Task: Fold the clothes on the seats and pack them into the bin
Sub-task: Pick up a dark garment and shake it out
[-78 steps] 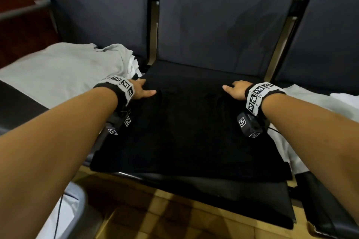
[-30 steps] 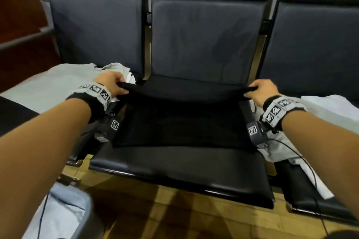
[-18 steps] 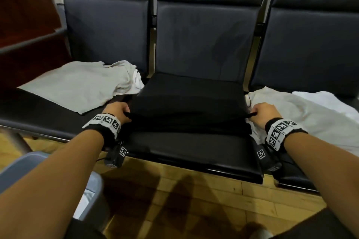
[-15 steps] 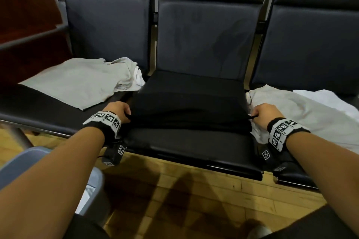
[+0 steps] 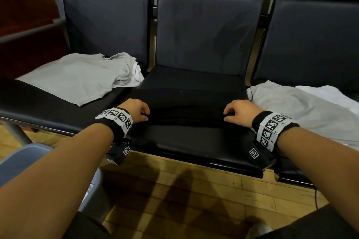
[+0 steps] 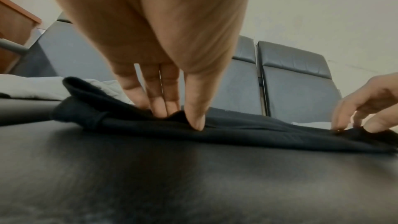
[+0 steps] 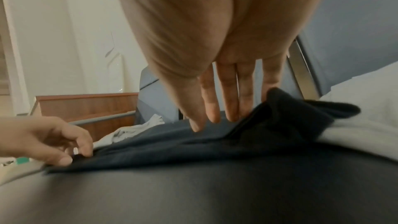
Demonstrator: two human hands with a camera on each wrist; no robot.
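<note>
A black garment (image 5: 186,103) lies folded across the middle seat (image 5: 194,145), its doubled edge toward me. My left hand (image 5: 138,111) sits on its left end; in the left wrist view the thumb and fingers (image 6: 163,108) pinch a small ridge of the black garment (image 6: 237,130). My right hand (image 5: 236,111) is on the right end. In the right wrist view its fingers (image 7: 232,108) hang nearly straight, their tips touching the raised fold of the black garment (image 7: 280,125). A grey-blue bin (image 5: 29,159) stands on the floor at lower left.
A grey T-shirt (image 5: 77,77) lies flat on the left seat, with white cloth (image 5: 138,72) bunched at its right. Light grey (image 5: 301,110) and white (image 5: 330,93) garments cover the right seat. Dark seat backs rise behind. A wooden floor (image 5: 184,190) lies in front.
Both hands pulled the garment's far edge toward me and laid it over the near part. They have since slid inward from the side edges onto the top of the fold.
</note>
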